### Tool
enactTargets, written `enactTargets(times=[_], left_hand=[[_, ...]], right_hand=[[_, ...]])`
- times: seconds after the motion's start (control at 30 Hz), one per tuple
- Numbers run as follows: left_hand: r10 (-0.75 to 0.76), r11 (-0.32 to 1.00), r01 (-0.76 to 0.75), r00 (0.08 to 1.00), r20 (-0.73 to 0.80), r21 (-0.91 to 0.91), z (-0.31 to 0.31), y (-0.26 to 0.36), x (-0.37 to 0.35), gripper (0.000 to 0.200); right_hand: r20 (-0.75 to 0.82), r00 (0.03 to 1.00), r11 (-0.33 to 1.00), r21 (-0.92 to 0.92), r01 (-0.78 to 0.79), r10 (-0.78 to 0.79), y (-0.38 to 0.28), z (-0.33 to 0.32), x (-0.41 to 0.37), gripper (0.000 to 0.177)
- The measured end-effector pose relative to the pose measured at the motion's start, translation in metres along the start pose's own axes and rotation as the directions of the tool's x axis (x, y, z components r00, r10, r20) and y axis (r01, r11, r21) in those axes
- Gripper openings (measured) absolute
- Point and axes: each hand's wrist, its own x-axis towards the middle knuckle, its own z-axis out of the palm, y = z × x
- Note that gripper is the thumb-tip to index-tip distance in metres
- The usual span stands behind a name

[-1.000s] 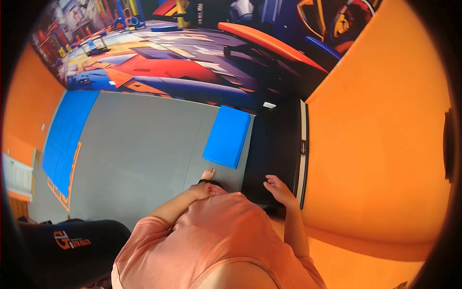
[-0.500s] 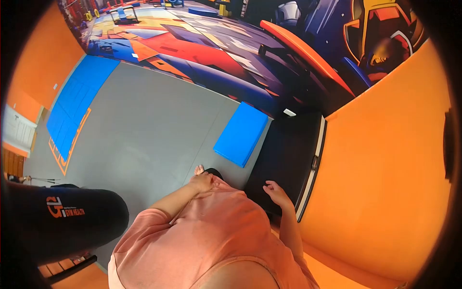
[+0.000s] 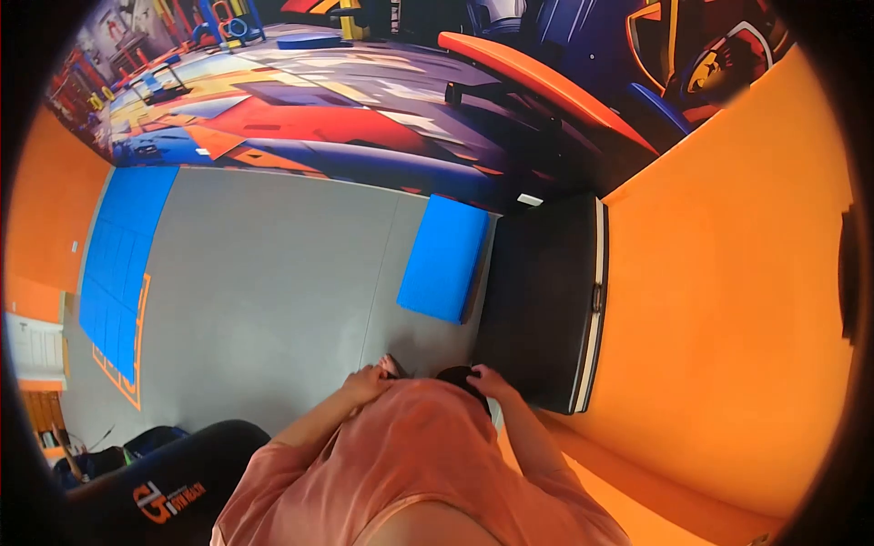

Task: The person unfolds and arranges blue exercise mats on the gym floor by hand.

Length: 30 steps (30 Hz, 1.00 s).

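A: Containers first, quick.
B: Brown shelf-like unit (image 3: 41, 411), far left edge. Small stuff in its lower part, too small to make out.
A: Left hand?
B: Left hand (image 3: 367, 384): fingers curled, at the front hem of the pink shirt (image 3: 414, 446). Can't tell if it's pinching fabric.
A: So the shirt is where, against the hands?
B: Worn on the torso. Hem runs between both hands, body of it between the forearms.
A: Right hand?
B: Right hand (image 3: 492, 382): fingers bent, at the dark cloth (image 3: 455, 374) by the hip. Looks like contact; grip, can't tell.
A: Dark cloth sits where?
B: Just left of the right hand in view, beyond the hem. Bare foot (image 3: 389, 366) shows just beside the left hand.
A: Around them?
B: Small blue mat (image 3: 442, 259) on the grey floor (image 3: 273, 264) ahead, black mat (image 3: 537, 305) right of it, near the orange wall (image 3: 719, 273). Black padded piece (image 3: 218, 455), orange-white lettering, lower left.
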Motion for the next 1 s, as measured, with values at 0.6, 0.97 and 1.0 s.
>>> enactTargets(times=[0.6, 0.97, 1.0], left_hand=[[-0.394, 0.721, 0.157, 0.894, -0.213, -0.675, 0.207, -0.245, 0.600, 0.081], [-0.369, 0.876, 0.339, 0.929, -0.026, -0.344, 0.231, -0.197, 0.704, 0.066], [-0.372, 0.880, 0.337, 0.927, -0.043, -0.336, 0.229, -0.170, 0.685, 0.066]], right_hand=[[-0.119, 0.993, 0.905, -0.420, -0.061, 0.011, -0.004, 0.079, 0.199, 0.041], [-0.166, 0.986, 0.908, -0.417, -0.048, -0.025, 0.011, 0.088, 0.203, 0.035], [-0.176, 0.984, 0.906, -0.419, -0.051, -0.026, 0.009, 0.091, 0.199, 0.035]])
